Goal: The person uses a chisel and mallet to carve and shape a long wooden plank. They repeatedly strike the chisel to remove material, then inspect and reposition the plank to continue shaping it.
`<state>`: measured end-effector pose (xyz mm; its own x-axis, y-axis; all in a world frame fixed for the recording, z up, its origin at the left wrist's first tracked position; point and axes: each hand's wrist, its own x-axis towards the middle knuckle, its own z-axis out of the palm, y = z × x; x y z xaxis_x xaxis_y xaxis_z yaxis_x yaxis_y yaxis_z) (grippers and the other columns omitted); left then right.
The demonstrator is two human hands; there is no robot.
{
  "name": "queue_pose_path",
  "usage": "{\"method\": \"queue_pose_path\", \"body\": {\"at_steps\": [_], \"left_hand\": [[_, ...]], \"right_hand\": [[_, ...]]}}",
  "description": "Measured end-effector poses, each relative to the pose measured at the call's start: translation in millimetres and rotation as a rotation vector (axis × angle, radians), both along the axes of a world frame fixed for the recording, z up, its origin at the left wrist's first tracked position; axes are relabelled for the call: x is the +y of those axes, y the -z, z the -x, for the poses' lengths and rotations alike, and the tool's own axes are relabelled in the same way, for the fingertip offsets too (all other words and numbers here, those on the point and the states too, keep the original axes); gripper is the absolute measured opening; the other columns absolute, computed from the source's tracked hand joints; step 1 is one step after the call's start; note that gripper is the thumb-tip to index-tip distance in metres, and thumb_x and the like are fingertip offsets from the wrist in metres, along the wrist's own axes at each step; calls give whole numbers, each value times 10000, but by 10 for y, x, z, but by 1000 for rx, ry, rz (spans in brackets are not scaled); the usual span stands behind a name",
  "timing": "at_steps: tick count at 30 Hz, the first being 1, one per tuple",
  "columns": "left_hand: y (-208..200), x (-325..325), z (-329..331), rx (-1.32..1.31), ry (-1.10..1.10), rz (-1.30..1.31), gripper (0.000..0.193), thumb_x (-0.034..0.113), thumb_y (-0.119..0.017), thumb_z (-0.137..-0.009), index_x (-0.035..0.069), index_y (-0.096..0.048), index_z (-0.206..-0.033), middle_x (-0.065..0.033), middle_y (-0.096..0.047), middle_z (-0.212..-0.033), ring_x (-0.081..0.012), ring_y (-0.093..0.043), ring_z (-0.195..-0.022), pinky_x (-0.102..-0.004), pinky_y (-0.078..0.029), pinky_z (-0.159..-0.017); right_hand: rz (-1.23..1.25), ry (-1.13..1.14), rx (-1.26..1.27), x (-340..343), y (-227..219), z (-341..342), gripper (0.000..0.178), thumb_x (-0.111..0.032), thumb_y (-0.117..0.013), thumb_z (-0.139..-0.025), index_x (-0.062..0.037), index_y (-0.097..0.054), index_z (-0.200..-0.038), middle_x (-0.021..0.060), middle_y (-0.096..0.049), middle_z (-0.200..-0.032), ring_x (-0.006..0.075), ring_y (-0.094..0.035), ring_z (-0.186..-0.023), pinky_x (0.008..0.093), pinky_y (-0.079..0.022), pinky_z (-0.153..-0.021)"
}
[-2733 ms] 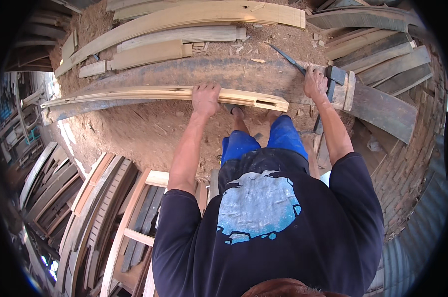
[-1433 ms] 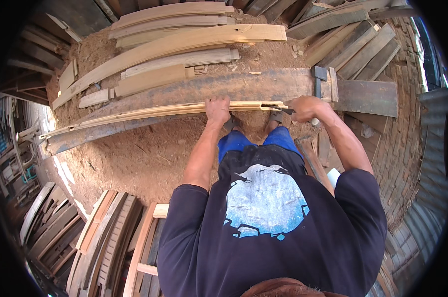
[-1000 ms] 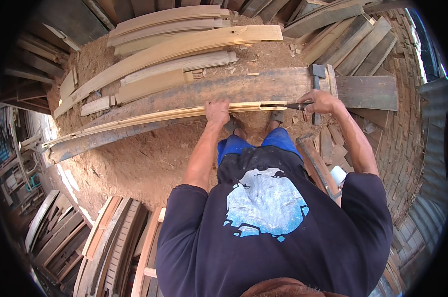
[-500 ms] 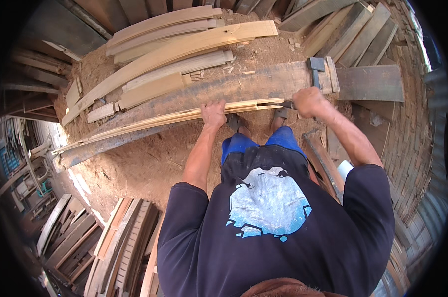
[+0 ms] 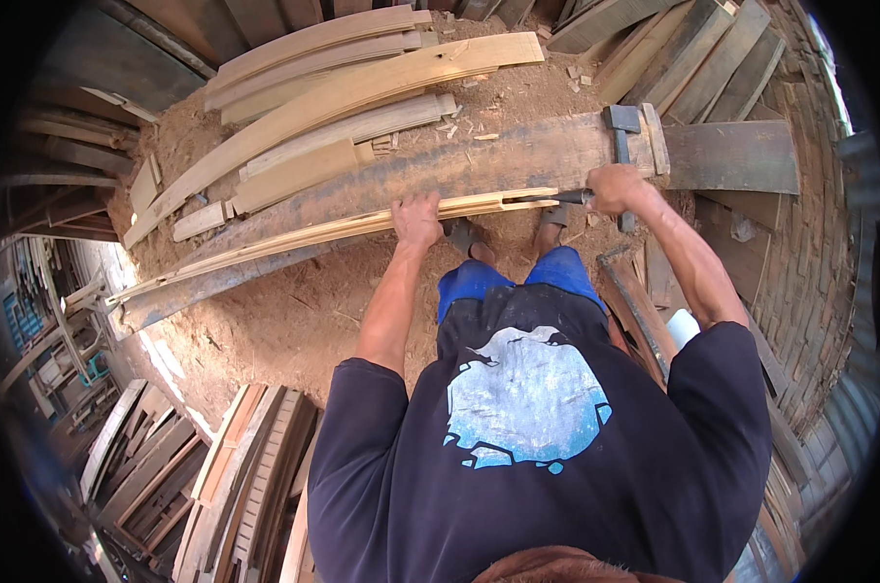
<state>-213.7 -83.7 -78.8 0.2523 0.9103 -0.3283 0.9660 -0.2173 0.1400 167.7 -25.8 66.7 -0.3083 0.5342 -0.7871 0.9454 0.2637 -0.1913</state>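
A long, narrow strip of pale wood (image 5: 313,233) lies along the near side of a thick plank bench, with a notch at its right end. My left hand (image 5: 417,220) is closed over the strip right of its middle. My right hand (image 5: 615,190) grips the dark handle of a chisel (image 5: 574,197), whose blade lies in the notch. A hammer (image 5: 621,120) rests across the bench's right end. Its handle passes beneath my right hand, and the end shows below it; whether the hand touches that handle I cannot tell.
The plank bench (image 5: 479,160) runs across in front of my feet. Behind it, curved boards (image 5: 362,87) lie on sawdust-covered ground. More timber (image 5: 250,476) is stacked at lower left, and planks (image 5: 722,68) lean at upper right. A wooden piece (image 5: 639,301) stands by my right leg.
My right hand has shifted slightly right and up with the chisel, drawing it partly back from the notch. The hammer's handle end has come into sight. My left hand stays on the strip.
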Motion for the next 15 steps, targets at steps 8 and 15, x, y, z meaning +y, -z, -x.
{"method": "queue_pose_path", "body": {"at_steps": [8, 15], "left_hand": [[90, 63, 35, -22, 14, 19, 288, 123, -734, -687, 169, -671, -964, -63, -724, -1005, -291, -667, -1037, -468, -438, -878], [57, 49, 4, -28, -9, 42, 330, 92, -704, -682, 165, -664, -1001, -69, -725, -988, -293, -664, -1027, -480, -436, -898]], "right_hand": [[-166, -238, -168, 135, 3, 248, 256, -222, -731, -766, -44, -767, -946, 169, -754, -996, 326, -729, -981, 411, -577, -830], [-242, -154, -192, -190, 175, 103, 174, -115, -678, -790, -62, -785, -917, 170, -761, -937, 294, -747, -954, 399, -589, -804]]}}
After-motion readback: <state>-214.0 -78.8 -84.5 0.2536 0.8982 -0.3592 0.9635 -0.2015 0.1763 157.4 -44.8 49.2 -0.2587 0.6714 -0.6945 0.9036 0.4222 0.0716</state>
